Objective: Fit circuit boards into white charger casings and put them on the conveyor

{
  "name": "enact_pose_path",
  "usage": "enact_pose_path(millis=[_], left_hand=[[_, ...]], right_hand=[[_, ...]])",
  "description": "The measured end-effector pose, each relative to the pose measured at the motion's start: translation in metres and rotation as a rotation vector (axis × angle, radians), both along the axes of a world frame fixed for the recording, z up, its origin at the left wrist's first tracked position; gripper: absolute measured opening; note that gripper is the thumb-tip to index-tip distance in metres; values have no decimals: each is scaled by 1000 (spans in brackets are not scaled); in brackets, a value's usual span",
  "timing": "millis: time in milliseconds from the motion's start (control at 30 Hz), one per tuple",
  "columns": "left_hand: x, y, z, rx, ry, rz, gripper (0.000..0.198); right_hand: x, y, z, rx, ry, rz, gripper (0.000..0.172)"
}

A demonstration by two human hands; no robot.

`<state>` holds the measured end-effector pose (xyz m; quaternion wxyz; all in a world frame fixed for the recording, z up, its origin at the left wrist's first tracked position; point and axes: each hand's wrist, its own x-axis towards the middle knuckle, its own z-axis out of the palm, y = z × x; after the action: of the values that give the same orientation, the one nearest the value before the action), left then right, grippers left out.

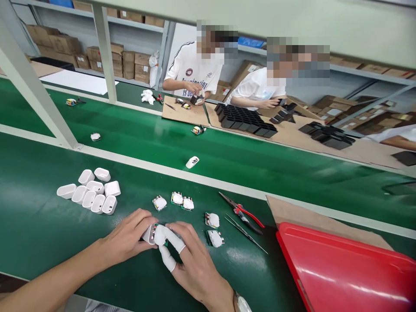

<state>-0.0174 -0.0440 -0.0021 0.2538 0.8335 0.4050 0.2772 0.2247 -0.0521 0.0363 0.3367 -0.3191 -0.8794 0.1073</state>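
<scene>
White plastic housing (pixel 148 236), prob. light and stiff, a bit slick along its smooth outer walls; it's at the worker's 12 o'clock, just over the green table (pixel 136 281), pinched betw. thumb and fingers of the left hand (pixel 125 236). Right hand (pixel 198 264), w/ white finger cots (pixel 169 261) on thumb and index, pinches a circuit board (pixel 159 236) right at the housing's mouth; can't tell from here if it's partly in. Board's the fragile bit, I'd say: best held by its edges, off the small comps. Housing should take a firm grip on its long sides. From it: spare housings (pixel 89 199) at 10 o'clock, loose boards (pixel 212 220) approx. 1 to 3, needle-nose pliers (pixel 238 209) and tweezers (pixel 247 234) near 3.
</scene>
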Motion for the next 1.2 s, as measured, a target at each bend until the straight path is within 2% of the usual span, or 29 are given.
enact_pose_path(millis=[133, 267, 567, 733, 833, 933, 1033, 1100, 1200], left_hand=[[1, -1, -2, 49, 13, 6, 40], [-1, 0, -1, 59, 18, 9, 43], [-1, 1, -2, -15, 18, -35, 46], [-1, 3, 2, -160, -65, -76, 46], [-2, 2, 0, -196, -111, -34, 48], [-4, -4, -5, -72, -113, -16, 42], [-6, -9, -3, 185, -4, -15, 31], [-6, -10, 5, 308, 53, 12, 23], [-3, -8, 21, 346, 57, 28, 14]], right_hand=[[4, -2, -9, -34, -86, 37, 50], [7, -3, -11, -59, -163, 55, 45], [-3, 3, -2, -29, -193, 62, 21], [-4, 6, 7, -70, -209, 52, 34], [-6, 7, 5, -81, -224, 82, 31], [-7, 10, 0, -150, -200, 101, 31], [-1, 17, -3, -195, -111, 78, 38], [7, 25, -4, -147, -49, 4, 43], [16, 39, -7, 3, -29, -80, 48]])
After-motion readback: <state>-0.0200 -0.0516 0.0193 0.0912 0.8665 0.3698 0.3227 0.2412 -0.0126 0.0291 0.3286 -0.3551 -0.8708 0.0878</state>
